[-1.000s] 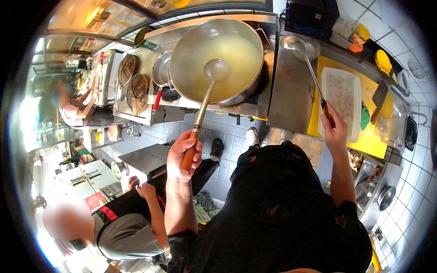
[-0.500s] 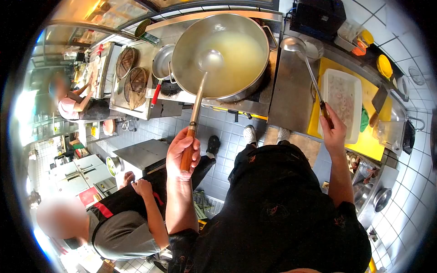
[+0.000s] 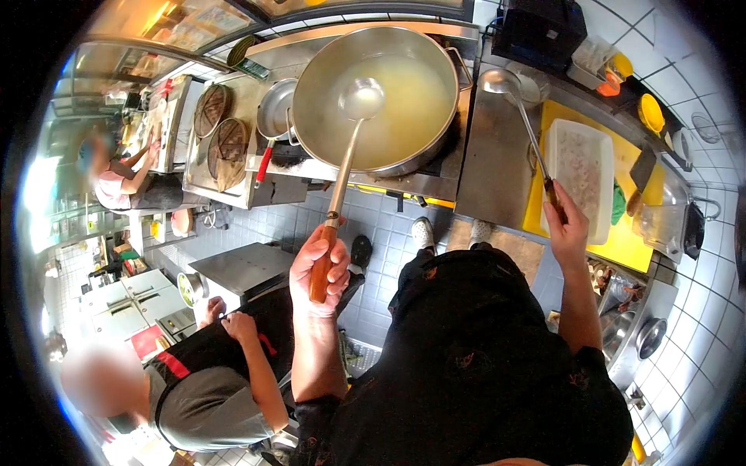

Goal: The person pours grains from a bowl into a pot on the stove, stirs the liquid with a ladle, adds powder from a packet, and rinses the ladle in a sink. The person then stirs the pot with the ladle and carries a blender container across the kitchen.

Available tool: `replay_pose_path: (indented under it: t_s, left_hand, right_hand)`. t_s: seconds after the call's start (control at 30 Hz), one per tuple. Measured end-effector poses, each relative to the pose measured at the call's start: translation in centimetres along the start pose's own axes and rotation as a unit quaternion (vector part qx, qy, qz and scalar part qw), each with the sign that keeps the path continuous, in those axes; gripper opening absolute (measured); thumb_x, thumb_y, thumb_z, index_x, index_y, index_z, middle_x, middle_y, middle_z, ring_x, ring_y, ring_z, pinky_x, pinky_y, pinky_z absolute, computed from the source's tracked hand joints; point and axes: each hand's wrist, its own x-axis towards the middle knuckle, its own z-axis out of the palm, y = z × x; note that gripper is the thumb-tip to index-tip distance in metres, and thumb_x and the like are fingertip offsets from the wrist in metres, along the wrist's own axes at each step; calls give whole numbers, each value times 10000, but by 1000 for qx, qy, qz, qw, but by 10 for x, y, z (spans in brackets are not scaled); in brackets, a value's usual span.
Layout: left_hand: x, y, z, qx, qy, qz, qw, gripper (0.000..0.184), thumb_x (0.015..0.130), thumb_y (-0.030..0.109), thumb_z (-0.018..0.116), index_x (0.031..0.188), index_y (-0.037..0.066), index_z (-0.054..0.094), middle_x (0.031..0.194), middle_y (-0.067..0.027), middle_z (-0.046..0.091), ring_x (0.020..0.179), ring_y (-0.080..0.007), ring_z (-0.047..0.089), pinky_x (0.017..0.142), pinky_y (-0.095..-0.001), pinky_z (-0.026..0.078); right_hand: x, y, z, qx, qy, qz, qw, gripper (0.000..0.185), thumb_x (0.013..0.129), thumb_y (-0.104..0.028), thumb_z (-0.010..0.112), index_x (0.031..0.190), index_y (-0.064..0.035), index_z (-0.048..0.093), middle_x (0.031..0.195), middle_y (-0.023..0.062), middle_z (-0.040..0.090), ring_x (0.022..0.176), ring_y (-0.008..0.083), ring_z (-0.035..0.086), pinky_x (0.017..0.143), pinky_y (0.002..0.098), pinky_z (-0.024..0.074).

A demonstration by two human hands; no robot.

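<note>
Left hand (image 3: 319,268) is clamped on ladle (image 3: 346,171), its bowl beyond the fingers, within the pot's (image 3: 317,87) rim. Right hand (image 3: 569,221) grips second ladle (image 3: 532,136). Both look stiff, bowl-heavy if filled (damp wood may slip); hold by handle.

A big pot (image 3: 320,81) on a stove (image 3: 444,185), a steel counter (image 3: 489,147) and an aproned co-worker (image 3: 210,408) mark a commercial kitchen.

White tiled wall (image 3: 703,283), grey tiled floor (image 3: 378,272)
</note>
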Motion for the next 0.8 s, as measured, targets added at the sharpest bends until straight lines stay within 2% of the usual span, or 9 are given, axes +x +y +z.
replay_pose_path:
  t_s: [0.1, 0.2, 0.3, 0.4, 0.6, 0.8]
  left_hand:
    - [3, -11, 5, 32, 27, -2, 999, 509, 911, 104, 606, 1361, -49, 425, 761, -125, 571, 494, -150, 537, 354, -237, 449]
    - [2, -20, 10, 134, 58, 27, 989, 531, 926, 107, 596, 1381, -78, 396, 771, -124, 566, 490, -143, 534, 344, -231, 451]
    - [0, -20, 15, 170, 86, 22, 981, 559, 899, 97, 619, 1392, -62, 410, 754, -117, 591, 471, -144, 546, 339, -241, 436]
    - [-4, -18, 19, 192, 89, 15, 977, 588, 890, 87, 623, 1414, -62, 402, 747, -117, 606, 470, -148, 562, 343, -248, 438]
    - [-12, -19, 22, 229, 88, 6, 970, 631, 864, 95, 650, 1417, -76, 398, 738, -122, 601, 446, -151, 549, 330, -243, 433]
    - [-17, -22, 30, 246, 96, -10, 965, 654, 855, 94, 668, 1432, -61, 402, 744, -122, 612, 446, -153, 551, 333, -246, 426]
  right_hand:
    - [-3, 1, 2, 10, 19, -6, 1000, 414, 950, -79, 661, 1355, -20, 597, 811, 10, 560, 693, 83, 460, 632, 230, 402]
    - [-5, 2, -1, 16, 19, -8, 1000, 401, 952, -77, 657, 1345, -15, 603, 876, 37, 627, 723, 84, 503, 663, 230, 432]
    - [-5, 5, -1, 3, 20, -25, 999, 397, 951, -74, 659, 1339, -9, 605, 1023, 87, 694, 793, 91, 565, 728, 235, 470]
    - [-6, 1, -3, 6, 15, -23, 1000, 397, 950, -76, 661, 1337, -3, 603, 1170, 133, 698, 909, 121, 628, 817, 251, 496]
    - [-9, 1, -7, 7, -19, 41, 999, 393, 950, -73, 661, 1331, 6, 601, 1187, 152, 694, 1004, 160, 656, 867, 273, 501]
    - [-8, 4, -7, -5, -1, -31, 1000, 397, 954, -78, 660, 1336, 8, 596, 1169, 158, 697, 975, 146, 656, 834, 273, 507]
